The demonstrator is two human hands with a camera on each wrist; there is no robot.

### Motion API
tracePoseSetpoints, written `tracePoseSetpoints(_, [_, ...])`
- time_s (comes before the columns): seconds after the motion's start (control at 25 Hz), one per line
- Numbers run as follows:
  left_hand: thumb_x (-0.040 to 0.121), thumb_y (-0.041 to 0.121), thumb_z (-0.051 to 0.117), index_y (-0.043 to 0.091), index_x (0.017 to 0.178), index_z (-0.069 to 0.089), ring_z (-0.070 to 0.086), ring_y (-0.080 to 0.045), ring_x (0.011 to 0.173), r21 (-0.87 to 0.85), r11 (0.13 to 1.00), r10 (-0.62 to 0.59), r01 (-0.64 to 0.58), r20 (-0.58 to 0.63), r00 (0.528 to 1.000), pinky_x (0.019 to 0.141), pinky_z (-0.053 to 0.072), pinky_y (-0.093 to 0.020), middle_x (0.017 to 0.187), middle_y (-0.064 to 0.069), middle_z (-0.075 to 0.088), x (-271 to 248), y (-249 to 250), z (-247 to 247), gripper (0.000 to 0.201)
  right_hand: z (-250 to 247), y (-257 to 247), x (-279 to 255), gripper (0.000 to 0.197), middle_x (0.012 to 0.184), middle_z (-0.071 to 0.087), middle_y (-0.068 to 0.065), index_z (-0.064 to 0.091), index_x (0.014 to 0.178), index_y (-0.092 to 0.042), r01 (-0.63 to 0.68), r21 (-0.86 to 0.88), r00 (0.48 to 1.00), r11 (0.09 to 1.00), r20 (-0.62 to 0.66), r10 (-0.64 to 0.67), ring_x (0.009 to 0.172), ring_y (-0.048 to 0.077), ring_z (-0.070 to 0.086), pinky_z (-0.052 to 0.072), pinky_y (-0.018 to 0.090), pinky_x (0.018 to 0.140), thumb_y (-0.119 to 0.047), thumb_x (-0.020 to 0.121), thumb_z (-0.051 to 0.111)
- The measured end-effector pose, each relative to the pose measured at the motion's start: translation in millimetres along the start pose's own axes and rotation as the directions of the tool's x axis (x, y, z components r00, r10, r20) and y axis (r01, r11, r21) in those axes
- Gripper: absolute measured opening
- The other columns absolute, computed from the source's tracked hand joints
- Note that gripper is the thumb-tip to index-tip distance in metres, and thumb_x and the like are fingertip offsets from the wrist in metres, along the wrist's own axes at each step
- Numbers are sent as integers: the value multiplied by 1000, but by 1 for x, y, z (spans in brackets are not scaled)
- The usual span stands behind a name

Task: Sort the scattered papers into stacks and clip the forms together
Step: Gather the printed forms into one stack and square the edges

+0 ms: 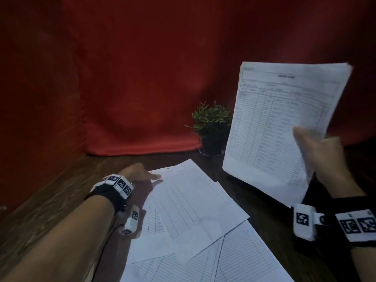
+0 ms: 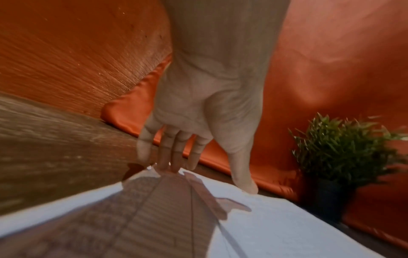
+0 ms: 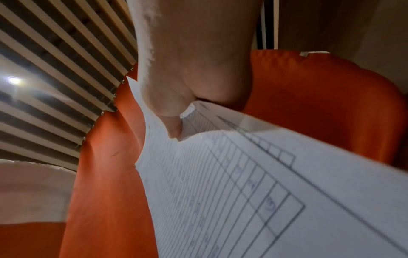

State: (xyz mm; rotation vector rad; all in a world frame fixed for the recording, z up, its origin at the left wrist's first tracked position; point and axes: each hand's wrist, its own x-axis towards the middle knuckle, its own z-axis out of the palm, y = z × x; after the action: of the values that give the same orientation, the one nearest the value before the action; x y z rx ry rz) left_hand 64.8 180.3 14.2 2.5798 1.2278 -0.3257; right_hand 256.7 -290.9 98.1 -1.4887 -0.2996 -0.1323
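Observation:
My right hand (image 1: 311, 147) holds a stack of printed table forms (image 1: 280, 123) upright above the table's right side, thumb pressed on the front sheet (image 3: 232, 183), fingers behind. Several ruled forms (image 1: 189, 202) lie scattered and overlapping on the dark wooden table (image 1: 50, 192). My left hand (image 1: 142, 176) reaches to the far left corner of the top sheet (image 2: 253, 227). Its fingers (image 2: 172, 157) are straight and touch that corner at the sheet's edge, and the thumb tip rests on the paper. No clip is in view.
A small potted plant (image 1: 212, 127) stands at the back of the table, just left of the raised stack. A red cloth backdrop (image 1: 142, 78) hangs behind and drapes onto the table's rear edge. Bare wood lies left of the papers.

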Motion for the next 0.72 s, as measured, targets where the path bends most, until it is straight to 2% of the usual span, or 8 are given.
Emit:
tracePoseSetpoints(0.08, [79, 71, 84, 2, 120, 73, 68, -27, 100, 0, 1000, -5, 5, 12, 1000, 80, 51, -33, 124, -13, 75, 3, 6, 10, 82, -6, -4, 2, 31, 91, 69, -9, 71, 113, -15, -2, 15, 1000, 1000, 0, 2, 84, 4, 65, 50, 29, 87, -39, 93, 77])
tracePoseSetpoints(0.16, [81, 64, 86, -2, 123, 73, 68, -28, 99, -13, 1000, 1, -1, 38, 999, 81, 51, -34, 122, -12, 77, 4, 9, 8, 79, -12, -6, 4, 36, 92, 69, -8, 72, 114, -14, -4, 12, 1000, 1000, 1, 4, 83, 2, 63, 49, 29, 87, -42, 93, 77])
tracePoseSetpoints(0.24, [86, 50, 87, 1, 109, 80, 74, -27, 97, -51, 998, 42, -38, 69, 997, 75, 53, -31, 102, -6, 81, 5, 7, 4, 55, -18, -3, 8, 47, 98, 71, -3, 73, 119, -9, 20, 4, 1000, 1000, -14, -20, 85, 3, 64, 50, 32, 91, -46, 91, 77])
tracePoseSetpoints(0.32, [90, 25, 87, 10, 89, 79, 74, -18, 81, -184, 978, 102, -94, 32, 994, 63, 53, -23, 76, 3, 78, 2, -2, -3, 17, -22, -2, 10, 50, 98, 71, -7, 72, 123, -8, 33, 25, 999, 999, -19, -33, 87, 2, 64, 49, 31, 92, -46, 90, 78])
tracePoseSetpoints(0.44, [90, -1, 83, 7, 85, 72, 67, -24, 67, -468, 870, 150, -156, -51, 987, 65, 55, -31, 73, -10, 72, 1, -35, -16, 15, -22, -1, 12, 45, 102, 72, -13, 73, 123, -12, 58, 64, 998, 996, -21, -57, 95, 5, 69, 52, 32, 94, -43, 91, 79])
tracePoseSetpoints(0.56, [86, 4, 88, 6, 87, 73, 70, -33, 77, -386, 899, 250, -206, 69, 966, 74, 55, -39, 80, -20, 76, -5, -60, -31, 15, -20, 1, 15, 41, 104, 74, -11, 75, 117, -15, 52, 84, 999, 995, -15, -51, 99, 10, 72, 53, 34, 94, -45, 90, 79])
tracePoseSetpoints(0.64, [86, 9, 89, 6, 97, 77, 78, -36, 93, -220, 944, 268, -246, 78, 960, 78, 57, -34, 94, -17, 82, -6, -60, -30, 16, -17, 3, 14, 38, 100, 73, -12, 75, 115, -16, 43, 94, 999, 995, -9, -42, 92, 5, 73, 53, 31, 91, -44, 90, 79])
tracePoseSetpoints(0.72, [88, 15, 88, 11, 111, 77, 79, -27, 93, -127, 956, 267, -266, -14, 964, 71, 56, -21, 96, -7, 82, -2, -53, -23, 26, -15, 5, 12, 28, 90, 73, -14, 74, 110, -18, 31, 93, 1000, 995, -1, -31, 74, -7, 72, 55, 23, 79, -39, 93, 77])
